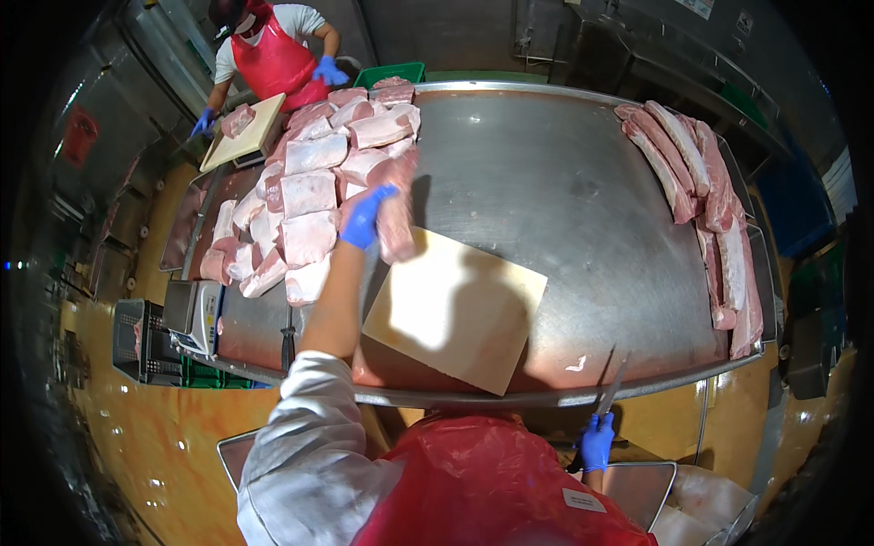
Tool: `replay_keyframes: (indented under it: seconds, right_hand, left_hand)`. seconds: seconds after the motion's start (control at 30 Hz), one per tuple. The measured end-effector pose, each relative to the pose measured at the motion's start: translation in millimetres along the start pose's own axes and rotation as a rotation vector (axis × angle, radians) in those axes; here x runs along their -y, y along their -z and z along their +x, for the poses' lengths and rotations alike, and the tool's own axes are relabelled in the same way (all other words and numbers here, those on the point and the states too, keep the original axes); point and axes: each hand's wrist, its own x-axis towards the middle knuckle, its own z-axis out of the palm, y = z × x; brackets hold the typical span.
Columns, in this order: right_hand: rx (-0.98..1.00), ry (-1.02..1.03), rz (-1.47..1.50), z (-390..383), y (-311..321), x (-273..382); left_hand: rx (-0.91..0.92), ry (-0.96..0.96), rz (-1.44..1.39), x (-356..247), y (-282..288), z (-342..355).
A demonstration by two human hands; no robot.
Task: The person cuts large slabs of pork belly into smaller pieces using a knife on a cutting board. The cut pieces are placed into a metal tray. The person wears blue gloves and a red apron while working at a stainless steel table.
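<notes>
My left hand [368, 218], in a blue glove, is closed on a piece of pork loin [397, 218], slightly blurred. It holds the piece at the right edge of a large heap of cut pork pieces [309, 194], just beyond a white cutting board [437, 305]. In my right hand [597, 442], also gloved in blue, is a knife [613, 389], its blade pointing up and away over the table's near edge. The knife's handle is mostly hidden in the fist. A shadow falls across the board.
Long pork loins [728, 227] lie along the right side of the steel table [528, 164]. Near the left front corner stand a scale [196, 318] and a dark crate [141, 341]. At the far left, a co-worker [278, 59] in a red apron stands by another board [218, 150] bearing meat.
</notes>
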Motion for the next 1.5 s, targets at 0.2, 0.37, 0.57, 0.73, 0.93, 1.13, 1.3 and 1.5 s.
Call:
replay_keyframes:
  seconds: [0.2, 0.37, 0.57, 0.73, 0.93, 1.13, 1.3, 1.5]
  right_hand:
    - [-0.239, 0.006, 0.352, 78, 57, -43]
    - [-0.348, -0.037, 0.55, 141, 76, -24]
    - [-0.386, -0.051, 0.819, 168, 85, 6]
    - [-0.47, -0.053, 0.84, 174, 88, 2]
    - [-0.554, -0.229, 0.718, 180, 83, -1]
    - [-0.591, -0.173, 0.4, 181, 78, -12]
    - [-0.486, -0.3, 0.649, 178, 90, 10]
    - [-0.473, -0.205, 0.728, 179, 100, 16]
  left_hand:
    - [-0.925, -0.706, 1.124, -94, -68, 63]
    - [0.027, -0.872, 1.392, 30, -180, 121]
    - [0.683, -0.679, 1.444, 176, -442, 82]
    - [0.974, -0.767, 1.403, 237, -669, 44]
    - [0.629, -0.501, 1.018, 283, -911, 48]
    - [0.091, -0.263, 1.409, 289, -1003, 9]
    - [0.205, -0.427, 1.28, 321, -982, 25]
    - [0.683, -0.614, 0.764, 332, -907, 74]
